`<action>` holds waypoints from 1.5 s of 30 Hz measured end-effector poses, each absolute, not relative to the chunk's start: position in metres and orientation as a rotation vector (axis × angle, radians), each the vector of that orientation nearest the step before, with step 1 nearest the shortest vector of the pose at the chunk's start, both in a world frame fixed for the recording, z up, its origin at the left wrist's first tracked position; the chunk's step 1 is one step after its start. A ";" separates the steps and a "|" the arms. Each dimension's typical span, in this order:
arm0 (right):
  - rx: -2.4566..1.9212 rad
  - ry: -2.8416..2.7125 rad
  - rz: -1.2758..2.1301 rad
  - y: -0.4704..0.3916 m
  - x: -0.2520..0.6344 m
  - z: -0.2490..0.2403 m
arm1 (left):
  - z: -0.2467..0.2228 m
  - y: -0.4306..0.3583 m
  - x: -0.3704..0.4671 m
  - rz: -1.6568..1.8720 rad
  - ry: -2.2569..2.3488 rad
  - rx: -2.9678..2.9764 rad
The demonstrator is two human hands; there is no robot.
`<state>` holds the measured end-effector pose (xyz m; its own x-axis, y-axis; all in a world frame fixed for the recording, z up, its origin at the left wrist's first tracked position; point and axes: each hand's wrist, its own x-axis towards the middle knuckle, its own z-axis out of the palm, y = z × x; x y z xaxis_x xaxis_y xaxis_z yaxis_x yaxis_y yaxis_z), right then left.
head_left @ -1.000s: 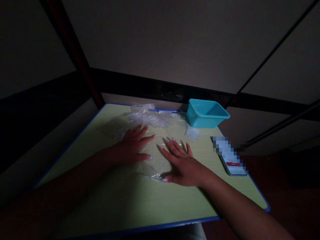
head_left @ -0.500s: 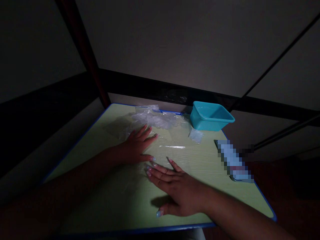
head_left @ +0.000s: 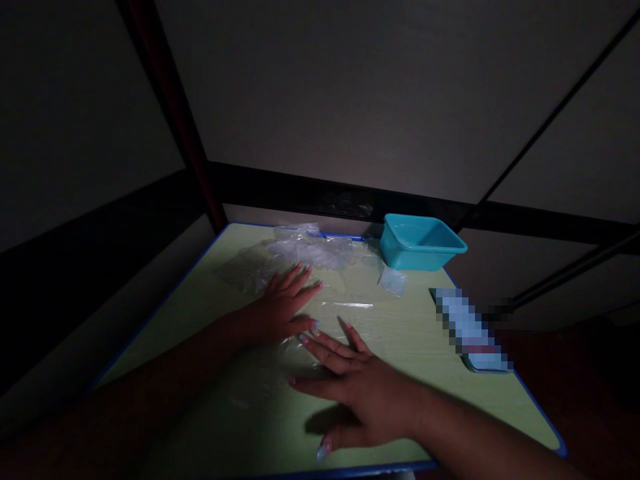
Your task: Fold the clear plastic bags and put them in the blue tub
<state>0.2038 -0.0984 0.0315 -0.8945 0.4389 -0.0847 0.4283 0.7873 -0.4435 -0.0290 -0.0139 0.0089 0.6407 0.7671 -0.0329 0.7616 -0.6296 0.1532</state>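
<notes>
Our clear plastic sheet (head_left: 345, 305) lies nearer us than the tub (head_left: 423, 259), with our left hand (head_left: 275, 315) and right hand (head_left: 377, 397) spread wide at it, gripping nothing. Left of the tub are crumpled bags (head_left: 310, 252) — if a hand drags unevenly, the thin film could pucker or slide into them.
</notes>
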 end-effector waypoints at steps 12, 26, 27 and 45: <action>-0.564 -2.961 0.836 -0.096 0.201 0.029 | 0.006 -0.011 -0.030 0.166 1.335 2.744; -0.657 -2.922 0.875 -0.107 0.203 0.040 | 0.002 -0.006 -0.031 0.349 1.437 2.757; -0.639 -2.921 0.864 -0.108 0.203 0.040 | 0.001 -0.006 -0.031 0.353 1.463 2.757; -0.987 -2.729 0.729 -0.055 0.226 0.019 | -0.006 0.003 -0.035 0.428 1.782 2.775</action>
<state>0.2265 -0.0545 0.0192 -0.7726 0.6345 -0.0237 0.5618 0.6658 -0.4910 -0.0347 0.0027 -0.0065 0.3979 0.8631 0.3110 0.9102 -0.4138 -0.0161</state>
